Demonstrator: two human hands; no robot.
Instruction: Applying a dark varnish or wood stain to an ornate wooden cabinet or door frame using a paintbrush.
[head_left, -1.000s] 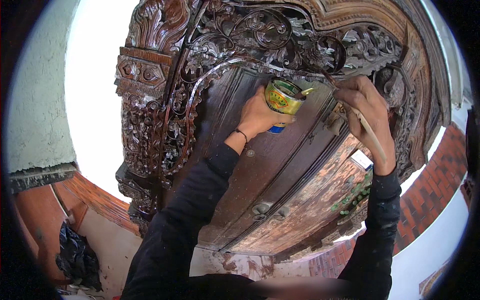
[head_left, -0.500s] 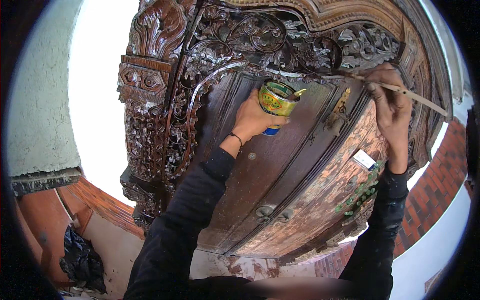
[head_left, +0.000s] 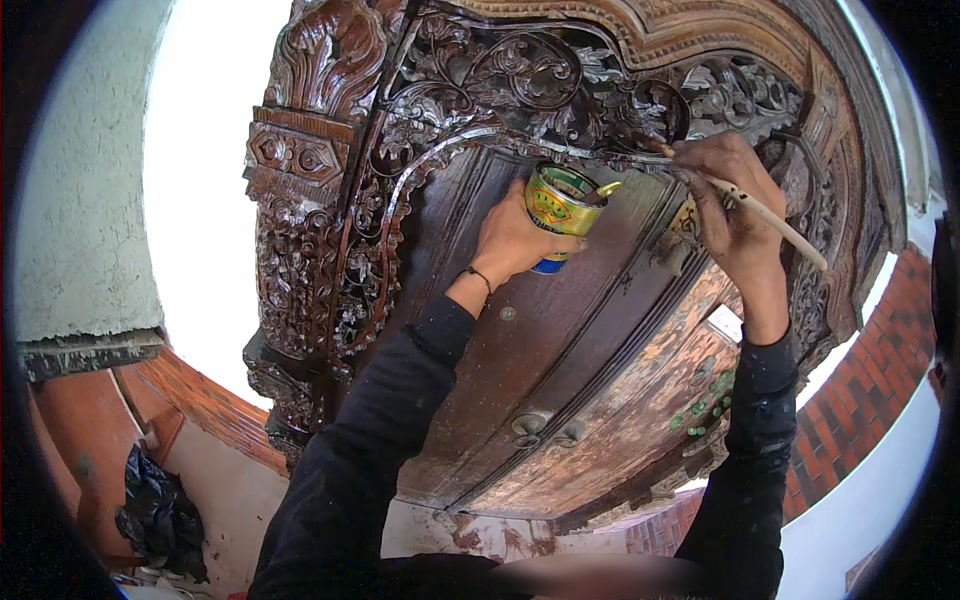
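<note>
My left hand (head_left: 518,236) is closed round a yellow-green tin can (head_left: 562,210) with a blue base, its open top tilted toward me. Something with a yellow-green end (head_left: 608,188) sticks out over the can's rim. In my right hand (head_left: 738,195) is a slim, pale-handled paintbrush (head_left: 790,233), pinched between the fingers. Its tip reaches the dark scrollwork carving (head_left: 640,120) above the door panel; the bristles are hard to make out there. The dark wooden door (head_left: 490,400) lies behind the can.
A carved pillar (head_left: 305,230) stands on the left, glossy and dark. On the right door leaf, bare and patchy, are a small white box shape (head_left: 726,322) and green leaf-like pieces (head_left: 700,405). Round knobs (head_left: 530,426) sit low on the door. A black plastic bag (head_left: 160,515) lies at lower left.
My right hand and the brush have moved left along the carving, and the brush handle now slopes more steeply. My left hand with the can has hardly moved.
</note>
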